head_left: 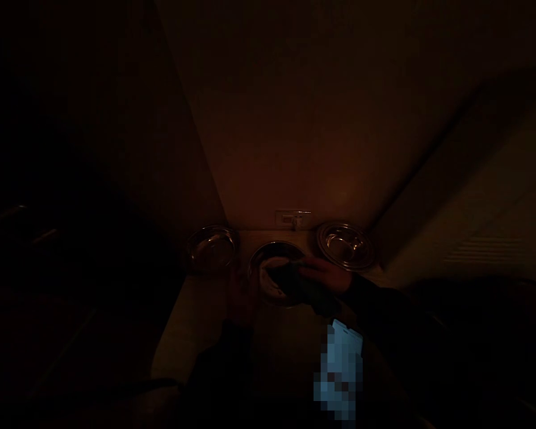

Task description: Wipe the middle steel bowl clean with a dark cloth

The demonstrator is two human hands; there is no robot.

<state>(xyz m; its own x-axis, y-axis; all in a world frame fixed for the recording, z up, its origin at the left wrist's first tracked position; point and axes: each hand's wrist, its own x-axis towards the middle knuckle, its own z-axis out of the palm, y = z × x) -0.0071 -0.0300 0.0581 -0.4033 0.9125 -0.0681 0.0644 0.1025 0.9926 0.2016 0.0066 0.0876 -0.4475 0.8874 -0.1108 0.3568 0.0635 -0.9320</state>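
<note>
The scene is very dark. A shiny metal plate stands tilted on a pale counter near the wall. My right hand presses a dark cloth against the plate's face, with the fingers closed on the cloth. My left hand is dim at the plate's left rim and seems to steady it; its fingers are hard to make out.
Two more metal plates lean against the wall, one on the left and one on the right. A small wall switch or socket sits between them. A blurred bluish patch lies near my right sleeve.
</note>
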